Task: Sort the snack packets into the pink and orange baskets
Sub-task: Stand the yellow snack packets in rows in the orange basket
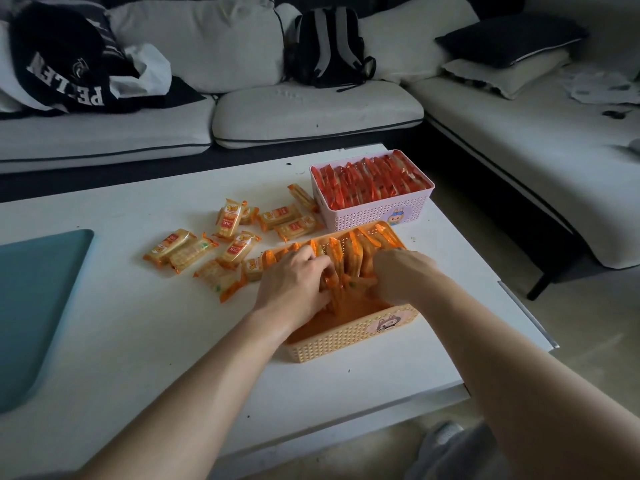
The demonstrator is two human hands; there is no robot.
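An orange basket sits on the white table in front of me, with a row of orange snack packets standing upright in its far half. Both hands are inside it. My left hand and my right hand have fingers curled round the nearest packets from either side. The near end of the basket shows bare floor. Behind it a pink basket is packed with red packets. Several loose orange packets lie on the table to the left of the baskets.
A teal mat lies at the table's left edge. The white table ends close to my body and at the right. A white sofa with a black backpack, dark clothes and cushions runs behind and to the right.
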